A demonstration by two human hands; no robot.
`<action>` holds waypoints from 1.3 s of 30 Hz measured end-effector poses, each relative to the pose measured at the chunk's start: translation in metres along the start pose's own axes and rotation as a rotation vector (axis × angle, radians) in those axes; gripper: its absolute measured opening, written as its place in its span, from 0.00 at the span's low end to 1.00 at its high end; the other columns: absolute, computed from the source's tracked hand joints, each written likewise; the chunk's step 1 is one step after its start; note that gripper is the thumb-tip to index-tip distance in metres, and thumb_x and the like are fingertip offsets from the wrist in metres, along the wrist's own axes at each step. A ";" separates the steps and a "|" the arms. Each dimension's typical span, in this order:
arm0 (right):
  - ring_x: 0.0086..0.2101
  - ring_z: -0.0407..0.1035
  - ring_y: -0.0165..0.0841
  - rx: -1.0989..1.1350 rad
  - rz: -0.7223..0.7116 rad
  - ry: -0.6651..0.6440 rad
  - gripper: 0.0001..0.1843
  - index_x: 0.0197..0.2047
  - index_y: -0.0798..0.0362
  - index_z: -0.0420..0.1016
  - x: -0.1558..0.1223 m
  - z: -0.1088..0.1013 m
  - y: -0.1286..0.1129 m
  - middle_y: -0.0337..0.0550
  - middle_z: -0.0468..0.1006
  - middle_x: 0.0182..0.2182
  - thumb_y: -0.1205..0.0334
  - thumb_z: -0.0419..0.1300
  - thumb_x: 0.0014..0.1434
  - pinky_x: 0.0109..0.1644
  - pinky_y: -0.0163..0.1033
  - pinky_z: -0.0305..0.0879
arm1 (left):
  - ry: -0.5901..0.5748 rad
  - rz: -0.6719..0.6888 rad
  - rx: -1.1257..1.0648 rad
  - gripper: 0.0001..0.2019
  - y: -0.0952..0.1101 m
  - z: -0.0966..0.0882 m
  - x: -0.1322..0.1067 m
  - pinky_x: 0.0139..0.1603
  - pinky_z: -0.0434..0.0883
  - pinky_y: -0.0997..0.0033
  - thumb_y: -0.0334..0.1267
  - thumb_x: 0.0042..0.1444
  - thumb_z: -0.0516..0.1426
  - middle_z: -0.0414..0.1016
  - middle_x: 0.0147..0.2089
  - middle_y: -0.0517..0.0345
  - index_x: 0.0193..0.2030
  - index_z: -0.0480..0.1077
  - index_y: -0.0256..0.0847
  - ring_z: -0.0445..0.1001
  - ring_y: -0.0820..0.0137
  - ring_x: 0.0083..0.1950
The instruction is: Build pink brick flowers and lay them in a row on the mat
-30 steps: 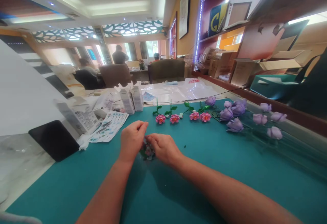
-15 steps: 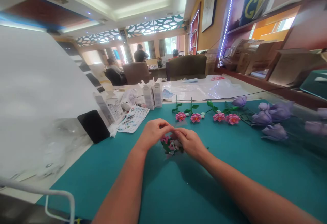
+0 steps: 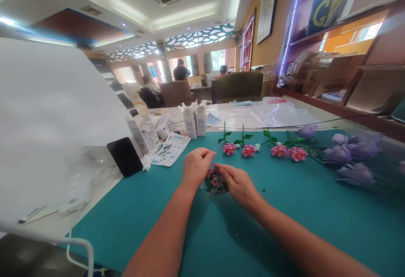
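A small clear plastic bag [image 3: 215, 185] full of pink, green and white toy-brick pieces is between my hands, above the green mat. My right hand [image 3: 236, 181] is closed on the bag's right side, its fingers covering part of it. With thumb and finger pinched, my left hand [image 3: 198, 166] is at the bag's upper left. A faint bit of clear film shows by its fingertips; whether this is torn off the bag I cannot tell. Beyond the hands lie pink brick flowers [image 3: 248, 150] with green stems.
Purple flowers [image 3: 337, 154] lie at the right of the green mat [image 3: 152, 218]. A tiny green piece [image 3: 263, 190] is right of my hand. At the back left are a black tablet-like slab [image 3: 125, 157], printed sheets [image 3: 171, 149] and white boxes [image 3: 190, 121]. People sit and stand farther off.
My fingertips, together before, have come apart, the left hand now slightly away from the right at the bag's top. The whole view has shifted a little.
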State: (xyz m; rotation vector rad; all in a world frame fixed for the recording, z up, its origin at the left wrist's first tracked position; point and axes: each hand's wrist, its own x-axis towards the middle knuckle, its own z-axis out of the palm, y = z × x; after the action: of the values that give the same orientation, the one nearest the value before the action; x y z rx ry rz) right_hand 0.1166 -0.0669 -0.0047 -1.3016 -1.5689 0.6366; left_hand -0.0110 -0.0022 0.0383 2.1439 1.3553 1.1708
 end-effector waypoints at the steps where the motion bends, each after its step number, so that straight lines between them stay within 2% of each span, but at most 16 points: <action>1: 0.46 0.71 0.39 0.008 -0.004 -0.002 0.21 0.50 0.49 0.75 -0.001 0.001 0.001 0.44 0.78 0.45 0.54 0.47 0.62 0.50 0.45 0.66 | 0.011 -0.016 -0.014 0.13 -0.002 -0.001 0.001 0.29 0.60 0.72 0.45 0.52 0.53 0.71 0.22 0.61 0.23 0.71 0.41 0.66 0.71 0.27; 4: 0.47 0.70 0.39 0.023 -0.008 -0.007 0.21 0.51 0.49 0.74 -0.002 0.005 0.004 0.44 0.77 0.46 0.53 0.47 0.62 0.51 0.45 0.66 | 0.005 -0.071 -0.080 0.13 -0.008 -0.002 0.005 0.28 0.60 0.73 0.46 0.51 0.54 0.71 0.22 0.61 0.24 0.72 0.40 0.66 0.71 0.26; 8: 0.48 0.70 0.40 0.067 -0.004 0.007 0.22 0.51 0.48 0.74 -0.001 0.007 0.009 0.44 0.77 0.47 0.51 0.47 0.62 0.52 0.46 0.66 | -0.002 -0.169 -0.287 0.14 -0.017 0.000 0.010 0.28 0.62 0.73 0.48 0.49 0.56 0.73 0.23 0.59 0.25 0.73 0.39 0.68 0.71 0.26; 15: 0.48 0.70 0.40 0.084 -0.009 0.021 0.22 0.52 0.52 0.73 -0.007 0.016 0.007 0.46 0.77 0.47 0.53 0.47 0.62 0.53 0.47 0.65 | 0.119 -0.293 -0.573 0.12 -0.026 0.006 0.014 0.33 0.65 0.73 0.45 0.45 0.60 0.75 0.25 0.57 0.26 0.74 0.37 0.71 0.71 0.30; 22: 0.51 0.68 0.40 0.125 -0.005 0.022 0.22 0.53 0.51 0.73 -0.011 0.023 0.011 0.44 0.75 0.50 0.53 0.47 0.62 0.57 0.48 0.61 | 0.174 -0.500 -0.795 0.13 -0.034 0.006 0.018 0.24 0.57 0.78 0.46 0.41 0.63 0.75 0.25 0.57 0.28 0.74 0.36 0.70 0.74 0.28; 27: 0.52 0.67 0.40 0.160 -0.010 0.019 0.22 0.53 0.50 0.73 -0.013 0.027 0.016 0.44 0.74 0.51 0.52 0.48 0.62 0.58 0.50 0.60 | 0.231 -0.596 -0.946 0.16 -0.043 0.003 0.022 0.22 0.57 0.79 0.46 0.36 0.65 0.74 0.26 0.58 0.30 0.73 0.36 0.69 0.76 0.25; 31: 0.52 0.67 0.40 0.174 -0.010 0.019 0.22 0.53 0.50 0.73 -0.013 0.029 0.018 0.45 0.74 0.51 0.51 0.48 0.62 0.58 0.50 0.59 | 0.243 -0.628 -1.003 0.14 -0.046 0.001 0.023 0.21 0.57 0.80 0.43 0.39 0.64 0.73 0.25 0.58 0.30 0.72 0.36 0.70 0.77 0.24; 39: 0.50 0.68 0.39 0.168 0.001 0.017 0.23 0.53 0.52 0.72 -0.012 0.025 0.013 0.47 0.75 0.50 0.52 0.47 0.62 0.56 0.47 0.62 | 0.234 -0.708 -1.117 0.04 -0.048 -0.007 0.027 0.21 0.59 0.80 0.36 0.51 0.58 0.72 0.23 0.63 0.29 0.68 0.38 0.70 0.78 0.22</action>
State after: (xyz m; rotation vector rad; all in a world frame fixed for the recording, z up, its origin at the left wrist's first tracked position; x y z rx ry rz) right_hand 0.0992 -0.0697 -0.0297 -1.1795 -1.4683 0.7402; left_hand -0.0388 0.0434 0.0228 0.6943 0.9854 1.3749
